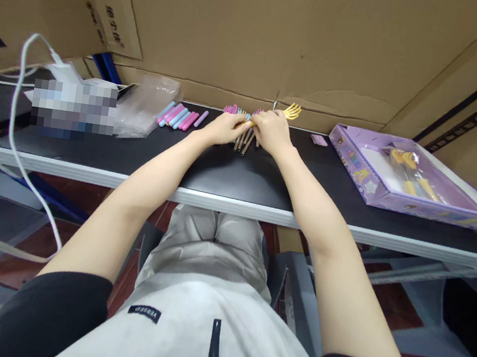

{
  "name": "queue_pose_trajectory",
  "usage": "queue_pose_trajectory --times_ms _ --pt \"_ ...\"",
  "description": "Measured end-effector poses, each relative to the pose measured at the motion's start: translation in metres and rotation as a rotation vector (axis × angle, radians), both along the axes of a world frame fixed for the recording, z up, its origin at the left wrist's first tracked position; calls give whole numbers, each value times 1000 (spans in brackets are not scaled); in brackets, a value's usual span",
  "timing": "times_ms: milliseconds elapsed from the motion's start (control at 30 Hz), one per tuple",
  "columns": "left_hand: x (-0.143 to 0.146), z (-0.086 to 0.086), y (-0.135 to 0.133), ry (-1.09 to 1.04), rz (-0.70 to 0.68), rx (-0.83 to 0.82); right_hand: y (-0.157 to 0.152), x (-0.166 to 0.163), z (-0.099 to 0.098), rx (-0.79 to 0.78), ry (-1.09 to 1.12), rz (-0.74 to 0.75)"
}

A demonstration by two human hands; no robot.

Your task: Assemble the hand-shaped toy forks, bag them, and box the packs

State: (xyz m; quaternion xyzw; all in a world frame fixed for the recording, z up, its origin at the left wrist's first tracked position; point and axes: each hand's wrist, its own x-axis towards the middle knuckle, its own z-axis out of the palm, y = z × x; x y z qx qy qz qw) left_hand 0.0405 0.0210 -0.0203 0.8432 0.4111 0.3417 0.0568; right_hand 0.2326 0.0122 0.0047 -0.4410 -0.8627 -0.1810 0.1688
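Both hands meet over the middle of the table. My right hand (271, 131) is closed around a yellow back scratcher, whose claw-shaped head (292, 112) sticks out to the right past the knuckles. A bit of yellow also shows between the hands, where the fingers of my left hand (226, 130) pinch it. Beneath and behind the hands lie several more back scratchers with metal rods (247, 142) pointing toward me and pink and blue claw heads (230, 109) at the far end. My hands hide much of them.
Left of the hands lie several pink, blue and purple handle sleeves (179, 117) beside clear plastic bags (144, 107). A white cable (17, 91) hangs at far left. On the right sits a purple display box (377, 191) with packaged yellow items. Cardboard (223, 30) walls the back.
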Motion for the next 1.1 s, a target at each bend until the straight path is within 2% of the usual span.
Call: queue_pose_trajectory --times_ms 167,367,600,900,1100 --pt "-3 -5 8 -13 -30 29 -5 -5 1 -19 -36 -48" --pt "-3 -7 12 -7 -13 25 3 -3 -3 -31 5 -33" --pt "-11 -7 15 16 61 -5 20 18 -4 9 155 12" --pt "-14 -5 13 -1 97 -24 22 43 4 -5 341 -83" --pt "-12 -3 10 -29 92 -25 33 49 -1 -25 491 -137"
